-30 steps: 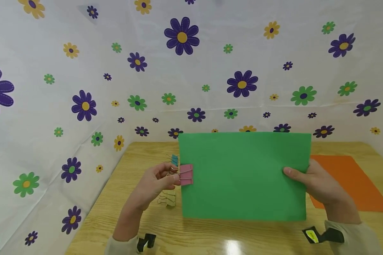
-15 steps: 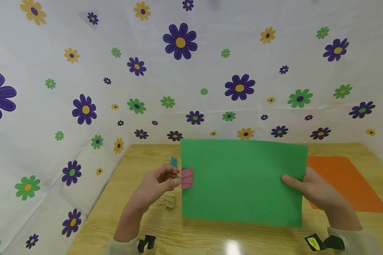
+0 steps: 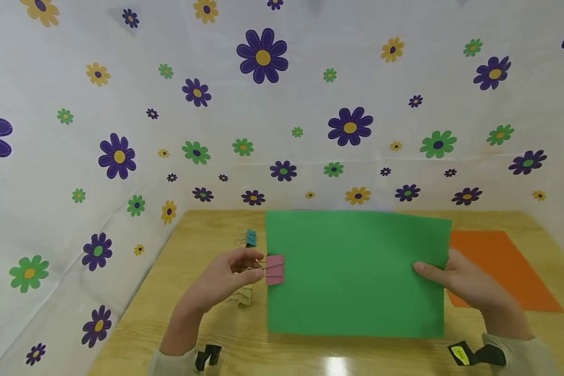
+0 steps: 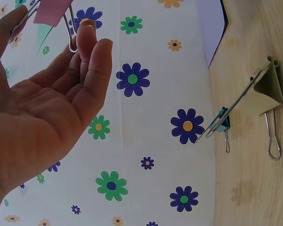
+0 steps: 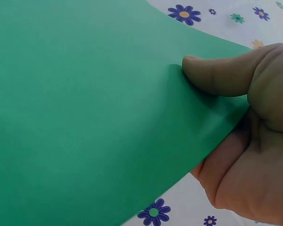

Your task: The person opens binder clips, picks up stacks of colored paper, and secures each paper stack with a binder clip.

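With the left hand [image 3: 221,278], pinches the wire handles of a pink metal binder clip [image 3: 274,270], seated on a green rectangular paper sheet [image 3: 348,292] at nine o'clock. With the right hand [image 3: 462,281], grips that sheet at three o'clock, over a pale wooden table [image 3: 380,356]. Has there, at the right hand's three o'clock, an orange paper sheet [image 3: 507,266]; at the left's one o'clock, a teal metal binder clip [image 3: 251,237]; toward five, a cream metal clip [image 3: 245,296].
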Demonstrator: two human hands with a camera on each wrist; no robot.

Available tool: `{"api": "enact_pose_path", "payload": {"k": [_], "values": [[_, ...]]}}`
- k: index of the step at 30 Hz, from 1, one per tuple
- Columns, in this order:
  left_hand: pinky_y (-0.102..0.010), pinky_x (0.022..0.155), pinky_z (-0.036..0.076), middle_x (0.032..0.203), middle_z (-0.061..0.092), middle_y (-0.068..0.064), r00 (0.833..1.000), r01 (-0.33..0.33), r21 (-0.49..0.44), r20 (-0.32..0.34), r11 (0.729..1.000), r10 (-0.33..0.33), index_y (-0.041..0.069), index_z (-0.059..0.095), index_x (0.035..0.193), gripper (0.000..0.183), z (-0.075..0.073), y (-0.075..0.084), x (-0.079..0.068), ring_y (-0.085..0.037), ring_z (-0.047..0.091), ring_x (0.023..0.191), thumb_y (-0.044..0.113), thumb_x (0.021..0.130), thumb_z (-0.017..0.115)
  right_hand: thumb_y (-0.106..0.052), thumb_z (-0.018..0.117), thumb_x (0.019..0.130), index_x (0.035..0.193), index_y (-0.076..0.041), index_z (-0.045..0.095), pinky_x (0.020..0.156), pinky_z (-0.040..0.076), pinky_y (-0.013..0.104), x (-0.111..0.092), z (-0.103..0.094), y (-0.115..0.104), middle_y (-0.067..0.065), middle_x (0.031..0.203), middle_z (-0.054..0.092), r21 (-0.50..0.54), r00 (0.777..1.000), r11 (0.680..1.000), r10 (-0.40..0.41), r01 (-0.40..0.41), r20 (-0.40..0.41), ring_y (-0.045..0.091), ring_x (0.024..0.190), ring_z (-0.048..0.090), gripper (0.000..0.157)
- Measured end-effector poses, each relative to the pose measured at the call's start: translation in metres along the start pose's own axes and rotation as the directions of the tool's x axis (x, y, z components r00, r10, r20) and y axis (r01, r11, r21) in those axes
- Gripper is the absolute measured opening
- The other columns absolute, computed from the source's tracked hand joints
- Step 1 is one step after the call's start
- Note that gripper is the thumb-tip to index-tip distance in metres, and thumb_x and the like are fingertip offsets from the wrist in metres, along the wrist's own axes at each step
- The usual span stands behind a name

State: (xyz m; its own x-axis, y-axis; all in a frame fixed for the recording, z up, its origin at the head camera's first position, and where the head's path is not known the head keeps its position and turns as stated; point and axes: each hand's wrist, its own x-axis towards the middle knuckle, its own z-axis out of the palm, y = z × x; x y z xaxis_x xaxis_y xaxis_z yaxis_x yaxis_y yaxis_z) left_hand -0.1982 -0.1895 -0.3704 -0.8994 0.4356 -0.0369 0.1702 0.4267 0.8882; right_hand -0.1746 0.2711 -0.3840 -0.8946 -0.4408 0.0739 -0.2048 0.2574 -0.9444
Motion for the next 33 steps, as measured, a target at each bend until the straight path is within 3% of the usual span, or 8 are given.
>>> {"api": "enact_pose_path", "payload": {"k": [8,16,21,27,29,33], "values": [[-0.040,0.080,0.051,0.108,0.063,-0.010,0.998,0.019,0.031,0.066,0.999,-0.021,0.003,0.060,0.123,0.038,0.003,0.004,0.000,-0.026,0.058,0.097,0.029,0.096,0.066,-0.011,0.049,0.105,0.150,0.006,0.017,0.087,0.052,0.025,-0.005,-0.008,-0.006,0.030,0.140,0.045,-0.070,0.999,0.997,0.033,-0.031,0.033,0.004,0.111,0.059,0.058],[-0.043,0.082,0.050,0.110,0.064,-0.008,0.991,0.052,0.075,0.120,0.996,-0.060,0.003,0.062,0.122,0.039,0.004,0.001,0.001,-0.023,0.059,0.098,0.033,0.096,0.066,-0.015,0.053,0.104,0.151,0.004,0.017,0.090,0.050,0.024,-0.009,-0.011,-0.001,0.029,0.147,0.039,-0.097,0.994,0.992,0.084,-0.077,0.071,0.003,0.118,0.053,0.063],[-0.042,0.076,0.050,0.105,0.064,-0.007,0.981,0.069,0.095,0.172,0.993,-0.085,0.006,0.063,0.116,0.036,0.006,-0.002,0.002,-0.022,0.059,0.094,0.035,0.095,0.066,-0.016,0.054,0.103,0.150,0.009,0.017,0.088,0.051,0.026,-0.009,-0.013,0.005,0.031,0.142,0.043,-0.140,0.987,0.986,0.110,-0.093,0.120,0.024,0.121,0.054,0.064],[-0.041,0.073,0.052,0.101,0.064,-0.006,0.974,0.062,0.115,0.208,0.991,-0.085,0.004,0.064,0.114,0.034,0.008,-0.008,0.002,-0.021,0.058,0.090,0.033,0.095,0.065,-0.015,0.056,0.102,0.149,0.014,0.015,0.086,0.052,0.052,-0.010,-0.013,0.013,0.039,0.144,0.037,-0.180,0.971,0.978,0.144,-0.110,0.190,0.054,0.125,0.044,0.069],[-0.037,0.074,0.052,0.101,0.064,-0.005,0.972,0.045,0.140,0.222,0.989,-0.075,0.004,0.064,0.114,0.035,0.008,-0.010,0.004,-0.020,0.058,0.090,0.033,0.096,0.065,-0.015,0.056,0.102,0.149,0.014,0.012,0.085,0.053,0.054,-0.010,-0.013,0.014,0.041,0.144,0.033,-0.165,0.969,0.980,0.142,-0.109,0.204,0.055,0.124,0.045,0.070],[-0.032,0.075,0.049,0.102,0.064,-0.004,0.972,0.018,0.198,0.227,0.980,-0.063,0.003,0.065,0.117,0.036,0.009,-0.013,0.008,-0.019,0.056,0.092,0.033,0.096,0.063,-0.013,0.057,0.101,0.150,0.012,0.011,0.075,0.058,0.044,-0.007,-0.012,0.016,0.044,0.141,0.033,-0.134,0.966,0.987,0.122,-0.093,0.228,0.046,0.112,0.057,0.072]]}}
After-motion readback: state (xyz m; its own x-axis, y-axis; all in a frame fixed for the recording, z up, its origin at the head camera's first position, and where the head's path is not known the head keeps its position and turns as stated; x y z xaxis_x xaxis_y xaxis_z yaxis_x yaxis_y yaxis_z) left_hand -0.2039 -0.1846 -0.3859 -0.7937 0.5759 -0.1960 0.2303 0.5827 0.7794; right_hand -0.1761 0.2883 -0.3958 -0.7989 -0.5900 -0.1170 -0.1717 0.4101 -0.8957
